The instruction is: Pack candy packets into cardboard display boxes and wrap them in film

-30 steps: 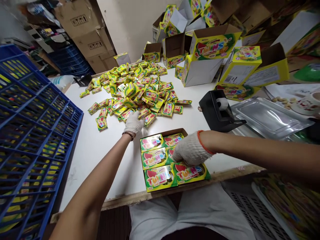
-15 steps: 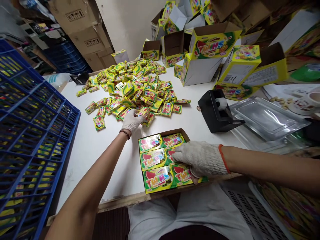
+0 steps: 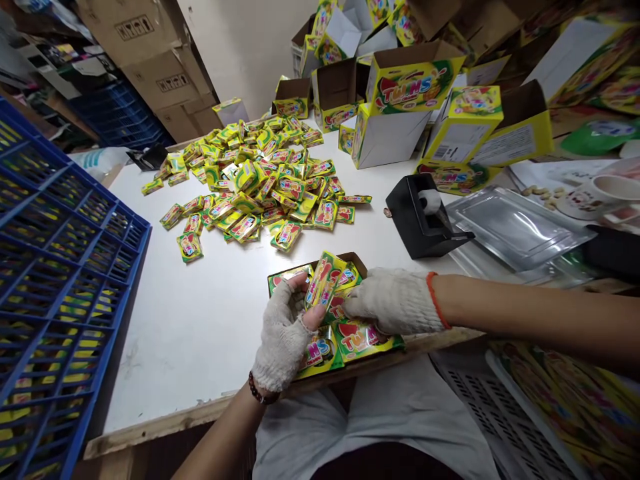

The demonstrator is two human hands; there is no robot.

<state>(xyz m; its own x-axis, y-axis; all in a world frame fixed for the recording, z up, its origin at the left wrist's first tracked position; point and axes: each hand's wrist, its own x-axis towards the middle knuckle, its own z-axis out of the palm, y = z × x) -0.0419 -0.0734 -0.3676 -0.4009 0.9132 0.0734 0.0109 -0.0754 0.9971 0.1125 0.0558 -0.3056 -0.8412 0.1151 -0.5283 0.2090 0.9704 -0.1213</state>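
Observation:
A low open carton [image 3: 357,261] stands near the front edge of the white table, filled with yellow-green TWINS packets [image 3: 360,339] lying face up in rows. Above its left half, my left hand [image 3: 287,333], in a fingerless white glove, holds small TWINS packets [image 3: 324,283] between thumb and fingers. They are tilted; their exact number is unclear. My right hand [image 3: 395,300], gloved with an orange cuff, lies over the carton's right side, fingers curled down onto the packets there. Its thumb is hidden. Beyond the carton spreads a pile of loose packets [image 3: 270,180].
A black tape dispenser [image 3: 425,217] stands to the right, beside clear plastic trays [image 3: 520,230] and a cup [image 3: 600,197]. Empty display boxes [image 3: 415,83] are heaped behind. A blue crate [image 3: 65,287] of packets leans at the left, and another crate [image 3: 525,413] sits lower right.
My left hand has come from the pile's near edge back over the carton, bringing packets with it. My right hand stays on the carton. The view has shifted slightly.

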